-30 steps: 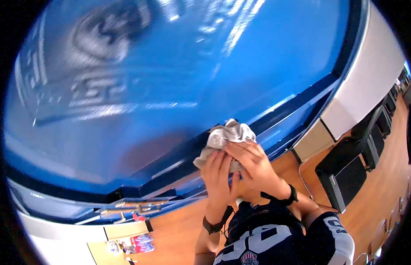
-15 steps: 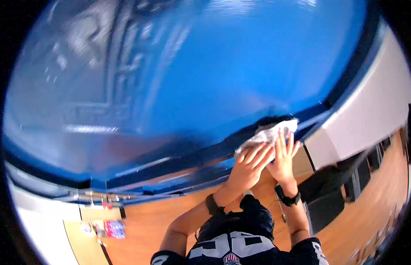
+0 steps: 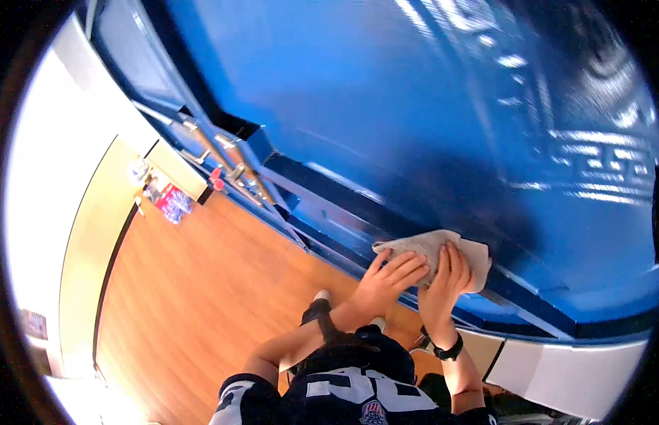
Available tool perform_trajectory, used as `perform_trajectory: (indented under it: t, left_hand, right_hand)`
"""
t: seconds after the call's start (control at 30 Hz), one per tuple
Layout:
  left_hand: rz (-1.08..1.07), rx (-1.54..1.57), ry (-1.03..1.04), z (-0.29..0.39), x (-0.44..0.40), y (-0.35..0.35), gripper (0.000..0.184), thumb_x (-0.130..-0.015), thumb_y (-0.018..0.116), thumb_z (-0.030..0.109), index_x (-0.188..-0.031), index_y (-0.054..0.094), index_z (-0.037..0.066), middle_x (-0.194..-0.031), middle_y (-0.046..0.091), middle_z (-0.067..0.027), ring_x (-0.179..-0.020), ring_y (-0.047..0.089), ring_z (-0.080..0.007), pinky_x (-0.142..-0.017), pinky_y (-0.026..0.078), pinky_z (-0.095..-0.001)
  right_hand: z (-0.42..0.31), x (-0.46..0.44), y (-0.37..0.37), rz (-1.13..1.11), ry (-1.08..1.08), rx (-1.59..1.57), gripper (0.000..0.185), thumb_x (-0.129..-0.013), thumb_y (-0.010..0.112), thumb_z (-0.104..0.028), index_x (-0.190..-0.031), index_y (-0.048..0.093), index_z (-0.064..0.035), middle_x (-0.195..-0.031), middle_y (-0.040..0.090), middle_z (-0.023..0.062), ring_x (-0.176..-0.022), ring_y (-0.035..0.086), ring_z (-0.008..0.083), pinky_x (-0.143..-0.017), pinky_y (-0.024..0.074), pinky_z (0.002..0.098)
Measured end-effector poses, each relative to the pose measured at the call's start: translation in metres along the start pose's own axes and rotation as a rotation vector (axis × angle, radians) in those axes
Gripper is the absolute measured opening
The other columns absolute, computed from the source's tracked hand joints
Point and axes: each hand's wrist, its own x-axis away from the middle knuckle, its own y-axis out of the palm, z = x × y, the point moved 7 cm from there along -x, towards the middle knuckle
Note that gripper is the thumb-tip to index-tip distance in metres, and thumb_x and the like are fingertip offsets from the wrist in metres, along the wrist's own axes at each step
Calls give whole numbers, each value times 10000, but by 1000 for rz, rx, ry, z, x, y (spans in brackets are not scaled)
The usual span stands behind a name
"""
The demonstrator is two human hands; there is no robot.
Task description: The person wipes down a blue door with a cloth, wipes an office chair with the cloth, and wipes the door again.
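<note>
A pale grey cloth (image 3: 432, 248) lies spread against the lower edge of a large glossy blue panel (image 3: 358, 106). My left hand (image 3: 392, 278) is on the cloth's left part, its fingers side by side over it. Close beside it, my right hand (image 3: 444, 280) presses the cloth's middle and right part with bent fingers. Both hands hold the cloth between them and the dark blue ledge. The palms and the cloth's underside are hidden. There is a black watch (image 3: 448, 350) on my right wrist.
Long metal handles (image 3: 234, 166) stand out from the blue structure at left. A colourful package (image 3: 172, 202) lies beyond, near the wooden floor (image 3: 202, 297) and a pale wall. Shiny raised patterns (image 3: 606, 163) mark the panel's right side. A white surface (image 3: 556, 375) lies lower right.
The view has turned, so the handles and floor now fill more of the left side. Both hands remain on the cloth, which now appears flatter and more spread out along the panel's lower edge.
</note>
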Motion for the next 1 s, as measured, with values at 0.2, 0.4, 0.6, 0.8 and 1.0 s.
perform_trajectory:
  t: [0.2,0.4,0.6,0.8,1.0]
  left_hand:
    - [191,-122,-284,-101,28,-55,556,-722,513,23,-1272,459,80,-1389,379,-82,-1319,302,-253,-1080,189,-476]
    - [193,-289,-465,-153,33,-109,538,-774,482,25,-1300,376,-13,-1419,306,-163,-1346,240,-296,-1088,174,-454]
    - [-81,-318,-521,-184,38,-161,640,-780,494,25,-1363,243,-58,-1452,215,-195,-1363,187,-295,-1100,147,-447]
    - [-129,-262,-429,-194,41,-168,671,-797,495,26,-1396,196,-20,-1454,172,-222,-1345,160,-390,-1085,176,-469]
    - [-109,-192,-401,-186,47,-146,634,-833,529,94,-1378,233,-34,-1459,149,-238,-1337,158,-419,-1078,198,-473]
  right_hand:
    - [-118,-61,54,-44,-170,129,444,-855,436,-185,-1282,448,-62,-1326,446,39,-1187,425,189,-938,262,376]
    - [-200,-96,94,18,-237,206,439,-881,432,-238,-1290,440,-77,-1329,441,37,-1187,417,174,-962,248,370]
    - [-254,-116,122,136,-215,96,439,-877,439,-304,-1261,465,-94,-1287,467,37,-1175,422,174,-937,288,351]
    - [-268,-117,141,275,-154,78,427,-878,462,-316,-1252,485,-110,-1316,451,44,-1182,418,179,-973,275,362]
    - [-257,-100,143,123,-329,138,506,-874,471,-356,-1329,398,-148,-1404,359,45,-1299,302,198,-1062,213,394]
